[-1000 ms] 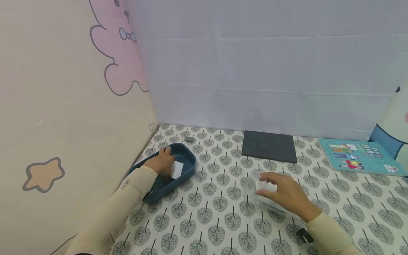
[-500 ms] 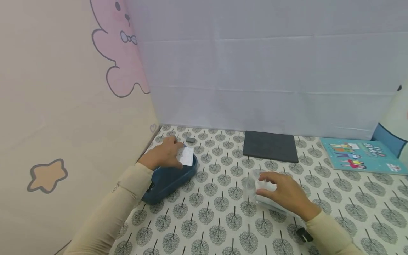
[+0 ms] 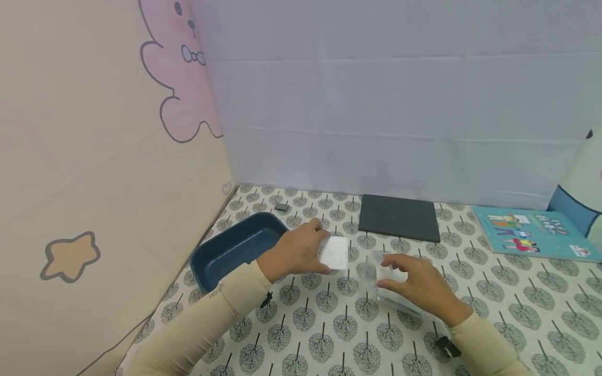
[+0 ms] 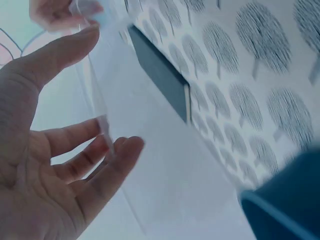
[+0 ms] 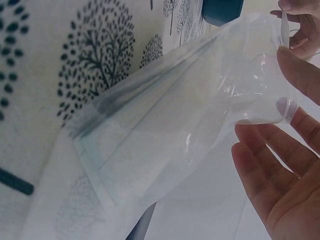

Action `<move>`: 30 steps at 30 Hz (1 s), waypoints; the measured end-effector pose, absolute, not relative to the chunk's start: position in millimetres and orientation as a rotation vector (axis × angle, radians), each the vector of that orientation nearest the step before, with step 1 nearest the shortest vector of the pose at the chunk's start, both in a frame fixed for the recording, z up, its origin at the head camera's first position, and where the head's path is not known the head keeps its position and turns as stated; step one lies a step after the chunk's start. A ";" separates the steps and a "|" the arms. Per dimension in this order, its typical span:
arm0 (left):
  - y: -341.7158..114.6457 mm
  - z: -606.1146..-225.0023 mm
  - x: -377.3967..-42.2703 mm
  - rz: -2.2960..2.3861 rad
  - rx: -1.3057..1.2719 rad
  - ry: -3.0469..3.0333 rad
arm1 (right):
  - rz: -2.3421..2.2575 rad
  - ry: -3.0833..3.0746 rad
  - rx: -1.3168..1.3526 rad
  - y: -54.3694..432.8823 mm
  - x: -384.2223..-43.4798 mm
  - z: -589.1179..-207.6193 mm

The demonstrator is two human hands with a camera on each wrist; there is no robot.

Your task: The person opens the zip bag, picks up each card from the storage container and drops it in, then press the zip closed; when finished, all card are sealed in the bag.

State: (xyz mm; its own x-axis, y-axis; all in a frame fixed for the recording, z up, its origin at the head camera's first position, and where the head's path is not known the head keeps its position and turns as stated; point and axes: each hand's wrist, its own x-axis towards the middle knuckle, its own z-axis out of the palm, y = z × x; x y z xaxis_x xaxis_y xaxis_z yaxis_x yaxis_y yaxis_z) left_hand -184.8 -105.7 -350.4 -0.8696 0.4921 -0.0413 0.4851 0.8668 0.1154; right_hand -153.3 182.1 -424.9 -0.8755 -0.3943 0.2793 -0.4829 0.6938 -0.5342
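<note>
A flat white square packet [image 3: 334, 253] is held at its edge by my left hand [image 3: 297, 249], between thumb and fingers, over the middle of the table. In the left wrist view the same packet [image 4: 160, 150] fills much of the picture. My right hand [image 3: 418, 284] grips a clear plastic bag [image 3: 370, 277] by its mouth, which gapes between the thumb and fingers. Through the film, in the right wrist view, the bag [image 5: 200, 100] shows flat pale contents with a light teal edge. The packet is a short way left of the bag's mouth, apart from it.
A dark blue basin [image 3: 230, 250] stands on the left, partly behind my left arm. Behind it lies a small grey block [image 3: 281, 207]. A black flat panel [image 3: 398, 217] and a teal illustrated book [image 3: 533, 232] lie toward the back wall.
My left hand has lifted the white packet out of the blue basin and carried it right, toward the plastic bag. My right hand has stayed in place with the bag.
</note>
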 end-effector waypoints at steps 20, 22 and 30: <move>-48.3 -379.8 -176.6 -0.072 0.826 2.951 | 0.959 -2.708 0.734 180.4 -153.4 -426.7; -45.3 -380.0 -176.3 -0.087 0.834 2.939 | 0.958 -2.699 0.737 180.1 -153.3 -427.2; -36.4 -381.9 -173.9 0.021 0.841 2.902 | 0.955 -2.697 0.754 179.7 -153.7 -427.9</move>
State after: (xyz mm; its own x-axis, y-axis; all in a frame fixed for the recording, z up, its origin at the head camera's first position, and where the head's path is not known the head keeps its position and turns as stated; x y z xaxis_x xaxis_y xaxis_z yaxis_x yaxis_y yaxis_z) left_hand -173.9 -36.4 -381.9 -0.8384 0.5335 -0.1115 0.5318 0.8456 0.0467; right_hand -153.7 179.7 -427.9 -0.8545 -0.4022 0.3286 -0.5194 0.6647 -0.5371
